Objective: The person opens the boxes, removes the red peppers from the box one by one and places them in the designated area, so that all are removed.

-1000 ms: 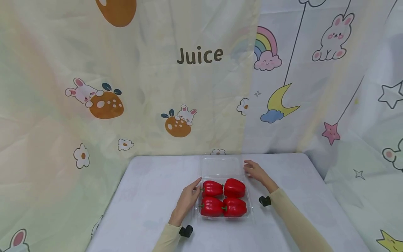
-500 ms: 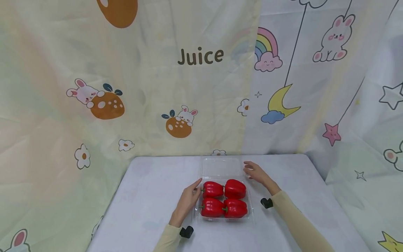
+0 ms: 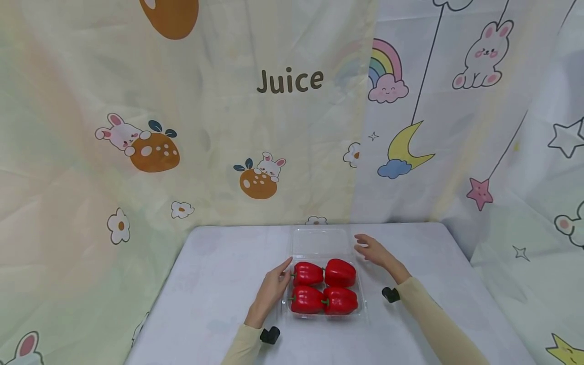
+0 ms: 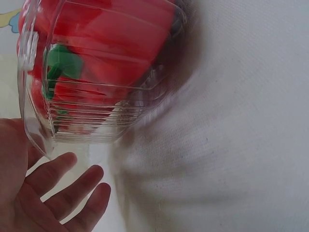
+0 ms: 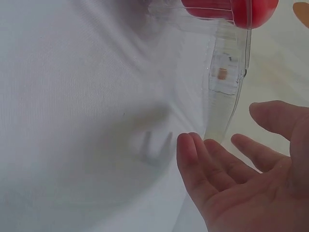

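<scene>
A clear plastic clamshell box [image 3: 325, 316] stands on the white table, its lid [image 3: 319, 241] folded back away from the person. Several red bell peppers [image 3: 341, 300] with green stems lie in it in two rows. The left hand [image 3: 270, 290] is along the box's left side, fingertips right at the rim near the hinge. In the left wrist view its fingers [image 4: 72, 193] are relaxed and spread beside the ribbed corner, part of the hand hidden by the rim. Just right of the lid, the right hand [image 3: 371, 250] hovers with loosely bent fingers [image 5: 212, 166], holding nothing.
White cloth covers the table [image 3: 219, 304], which ends at its back edge against a printed curtain [image 3: 292, 121]. A black wrist device [image 3: 270, 335] sits at the left sleeve, another black device [image 3: 391, 294] at the right one.
The right hand has shifted slightly to the right, a little away from the lid. The left hand, the box and the peppers stay where they were.
</scene>
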Motion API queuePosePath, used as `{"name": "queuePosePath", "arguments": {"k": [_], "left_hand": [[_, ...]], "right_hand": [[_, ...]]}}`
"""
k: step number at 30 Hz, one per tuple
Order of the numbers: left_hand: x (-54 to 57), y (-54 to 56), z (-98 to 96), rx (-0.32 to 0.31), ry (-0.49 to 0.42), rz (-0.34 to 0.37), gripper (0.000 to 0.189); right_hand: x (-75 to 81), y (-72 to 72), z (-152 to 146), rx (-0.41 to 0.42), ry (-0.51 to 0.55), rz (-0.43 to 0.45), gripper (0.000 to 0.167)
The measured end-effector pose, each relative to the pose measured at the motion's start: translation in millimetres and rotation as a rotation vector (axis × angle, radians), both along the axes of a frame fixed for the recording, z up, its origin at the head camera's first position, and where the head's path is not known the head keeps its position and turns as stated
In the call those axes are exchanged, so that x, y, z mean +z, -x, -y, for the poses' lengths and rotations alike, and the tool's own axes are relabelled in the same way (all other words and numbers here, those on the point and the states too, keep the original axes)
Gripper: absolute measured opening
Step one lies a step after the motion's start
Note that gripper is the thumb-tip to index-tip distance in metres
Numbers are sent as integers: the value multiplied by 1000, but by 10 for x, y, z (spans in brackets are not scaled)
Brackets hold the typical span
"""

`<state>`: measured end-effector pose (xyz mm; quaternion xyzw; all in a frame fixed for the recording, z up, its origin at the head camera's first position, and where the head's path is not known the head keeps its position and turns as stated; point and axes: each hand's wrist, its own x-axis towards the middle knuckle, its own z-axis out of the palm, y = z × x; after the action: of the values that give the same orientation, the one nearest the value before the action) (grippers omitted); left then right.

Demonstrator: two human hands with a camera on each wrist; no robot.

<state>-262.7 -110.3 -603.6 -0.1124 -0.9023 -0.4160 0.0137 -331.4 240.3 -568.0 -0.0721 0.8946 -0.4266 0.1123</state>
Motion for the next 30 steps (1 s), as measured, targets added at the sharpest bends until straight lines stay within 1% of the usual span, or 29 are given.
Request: {"name": "queuePosePath", "arguments": {"k": [9,14,20,27,30], "left_hand": [[-9,8,-7,13,12,7,45],[-13,14,-16,14,12,7,45],[-12,15,-13,8,1,15,45],[-4,3,0,-3,-8,16,45],[5,0,3,-5,-18,21,46]], "right_hand": [[58,-59,3,17,-114,-20,56],[53,-73,9,25,-144,-22,55],[76,-92,11,37,-158,-22,55],[140,-166,27,54,-155,5,56],[167,-190,34,70,-156,-5,57]]}}
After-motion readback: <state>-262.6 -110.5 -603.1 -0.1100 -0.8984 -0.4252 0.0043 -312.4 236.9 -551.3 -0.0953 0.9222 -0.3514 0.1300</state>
